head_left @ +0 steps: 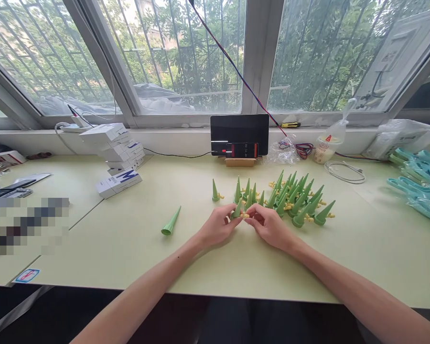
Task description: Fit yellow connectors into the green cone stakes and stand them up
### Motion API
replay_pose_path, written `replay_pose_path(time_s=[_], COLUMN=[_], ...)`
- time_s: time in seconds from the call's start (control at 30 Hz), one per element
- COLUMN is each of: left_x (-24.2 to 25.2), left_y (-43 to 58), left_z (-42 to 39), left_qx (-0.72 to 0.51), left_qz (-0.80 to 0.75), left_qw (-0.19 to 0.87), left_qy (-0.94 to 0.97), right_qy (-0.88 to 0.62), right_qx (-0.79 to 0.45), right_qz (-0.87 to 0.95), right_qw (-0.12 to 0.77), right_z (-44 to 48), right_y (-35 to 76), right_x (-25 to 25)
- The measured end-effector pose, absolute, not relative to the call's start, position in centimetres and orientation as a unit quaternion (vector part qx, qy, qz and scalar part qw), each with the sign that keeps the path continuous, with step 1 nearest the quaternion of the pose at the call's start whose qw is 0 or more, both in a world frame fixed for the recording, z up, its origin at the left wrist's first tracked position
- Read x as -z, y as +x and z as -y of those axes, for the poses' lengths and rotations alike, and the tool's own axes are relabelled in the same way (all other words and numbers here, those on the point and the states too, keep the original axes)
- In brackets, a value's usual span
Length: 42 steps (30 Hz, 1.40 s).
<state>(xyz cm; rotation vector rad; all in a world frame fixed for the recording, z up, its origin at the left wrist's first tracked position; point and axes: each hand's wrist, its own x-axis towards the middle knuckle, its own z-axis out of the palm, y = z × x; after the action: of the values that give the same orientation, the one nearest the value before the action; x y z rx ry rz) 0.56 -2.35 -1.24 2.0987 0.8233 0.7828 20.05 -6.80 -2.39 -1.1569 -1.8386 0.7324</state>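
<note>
My left hand point(218, 224) is closed round a small green cone point(237, 209) near the middle of the table. Close beside it on the right, my right hand point(268, 225) pinches a small yellow piece point(245, 216) at the cone's lower side. Behind and to the right of my hands, several green cones point(299, 217) with yellow pieces stand upright or slightly tilted in a cluster. One such cone point(215, 191) stands apart, behind my left hand. A longer green cone point(171, 222) lies on its side to the left, with no yellow piece visible on it.
White boxes point(118, 183) are stacked at the back left. A dark screen point(239, 129) with a phone before it stands by the window. A bagged cup point(326, 145), a coiled white cable point(345, 173) and wrapped teal items point(419, 191) are on the right.
</note>
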Motion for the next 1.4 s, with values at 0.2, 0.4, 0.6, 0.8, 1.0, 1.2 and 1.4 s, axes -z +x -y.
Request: replay_pose_path(time_s=[0.2,0.4,0.6,0.8,1.0,1.2,1.4], left_x=[1.39,1.39,1.22,1.31,1.45,1.41,0.86], left_y=[0.51,0.48,0.49,0.43,0.39,0.37,0.16], left_z=[2.37,2.43,2.57,2.55,2.39,2.34,2.42], left_qx=[-0.304,-0.306,-0.31,-0.301,-0.301,-0.314,-0.302], left_qz=[-0.318,-0.318,-0.316,-0.31,-0.313,-0.327,-0.316], left_qw=[0.361,0.353,0.359,0.368,0.381,0.414,0.495], left_qy=[0.822,0.825,0.822,0.823,0.816,0.789,0.751], right_qy=[-0.448,-0.454,-0.453,-0.448,-0.456,-0.456,-0.447], right_qx=[-0.292,-0.264,-0.251,-0.258,-0.272,-0.274,-0.265], right_qz=[0.739,0.756,0.77,0.773,0.76,0.747,0.752], right_qw=[0.409,0.39,0.374,0.369,0.376,0.399,0.405], right_z=[6.75,6.71,6.67,6.57,6.52,6.77,6.71], right_y=[19.99,19.99,19.98,20.02,19.89,19.79,19.73], right_x=[2.3,2.39,2.62,2.87,2.86,2.41,2.78])
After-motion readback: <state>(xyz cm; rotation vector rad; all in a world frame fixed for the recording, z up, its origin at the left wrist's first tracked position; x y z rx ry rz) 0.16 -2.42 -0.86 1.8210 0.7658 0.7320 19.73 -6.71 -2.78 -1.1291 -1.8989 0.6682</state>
